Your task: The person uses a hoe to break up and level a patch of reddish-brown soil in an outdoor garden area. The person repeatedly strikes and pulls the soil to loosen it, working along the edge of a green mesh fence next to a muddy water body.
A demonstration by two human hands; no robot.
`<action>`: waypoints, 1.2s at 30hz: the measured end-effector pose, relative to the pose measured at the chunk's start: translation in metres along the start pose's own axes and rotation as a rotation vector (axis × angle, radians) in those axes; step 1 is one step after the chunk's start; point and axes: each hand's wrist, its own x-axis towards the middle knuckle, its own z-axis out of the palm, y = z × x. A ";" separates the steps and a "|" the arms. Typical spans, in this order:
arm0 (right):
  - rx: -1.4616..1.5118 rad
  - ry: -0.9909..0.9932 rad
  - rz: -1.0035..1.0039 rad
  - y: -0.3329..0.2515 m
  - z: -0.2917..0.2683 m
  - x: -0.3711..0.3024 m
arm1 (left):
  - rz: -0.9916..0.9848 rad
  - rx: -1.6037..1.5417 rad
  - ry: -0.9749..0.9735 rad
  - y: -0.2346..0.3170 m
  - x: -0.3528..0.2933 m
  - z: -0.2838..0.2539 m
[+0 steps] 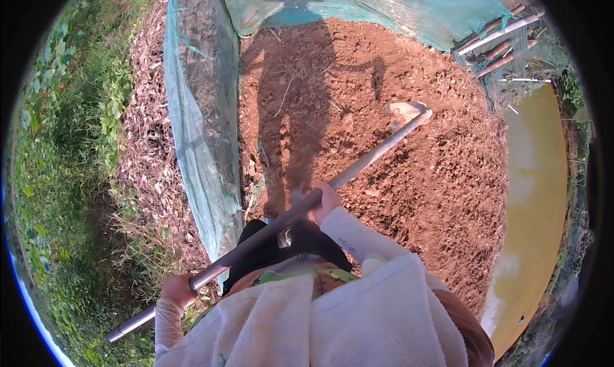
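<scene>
A long-handled hoe (374, 153) slants across the view, its shaft running from the lower left up to the right. My left hand (178, 291) is wrapped round the shaft near its butt end, low at the left. Farther up, my right hand (328, 201) grips the same shaft in front of my body. At the far end the hoe's blade (403, 112) is just over or touching the reddish loose soil (409, 194); which of the two I cannot tell. White sleeves cover both forearms.
Green netting (201, 111) stands along the left, and more netting (409, 9) crosses the far side. Poles (502, 33) lie at the far right. Murky yellowish water (534, 194) borders the soil on the right. Dry leaves (147, 130) and green plants (57, 175) fill the left.
</scene>
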 end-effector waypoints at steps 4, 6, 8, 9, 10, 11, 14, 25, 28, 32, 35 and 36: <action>0.058 0.059 -0.062 0.008 0.012 -0.007 | -0.006 -0.112 -0.009 0.006 -0.018 -0.002; -0.002 0.050 -0.032 0.048 0.016 -0.001 | -0.079 -0.124 -0.009 -0.019 -0.036 0.000; -0.105 0.017 -0.113 0.087 0.012 0.022 | -0.107 -0.138 -0.014 -0.028 -0.051 -0.003; -0.180 0.052 -0.058 0.096 0.007 0.039 | -0.119 -0.140 -0.034 -0.029 -0.054 0.001; -0.259 0.072 -0.005 0.101 0.013 0.052 | -0.136 -0.145 -0.039 -0.030 -0.057 0.003; -0.273 0.054 0.010 0.104 0.013 0.060 | -0.160 -0.144 -0.041 -0.034 -0.058 0.011; -0.258 0.148 -0.008 0.120 0.009 0.049 | -0.143 -0.091 -0.157 -0.035 -0.065 0.024; -0.139 -0.014 -0.065 0.138 -0.032 0.018 | -0.054 -0.110 -0.116 -0.076 -0.075 0.040; -0.084 0.156 -0.016 0.171 -0.033 -0.003 | -0.082 -0.013 -0.121 -0.098 -0.091 0.017; 0.058 0.170 0.075 0.189 -0.033 -0.005 | -0.066 0.170 -0.022 -0.092 -0.089 -0.017; 0.127 0.100 0.054 0.181 -0.033 0.008 | -0.025 0.187 0.023 -0.086 -0.085 -0.035; 0.116 0.108 0.036 0.179 -0.029 0.008 | -0.026 0.199 0.036 -0.085 -0.083 -0.036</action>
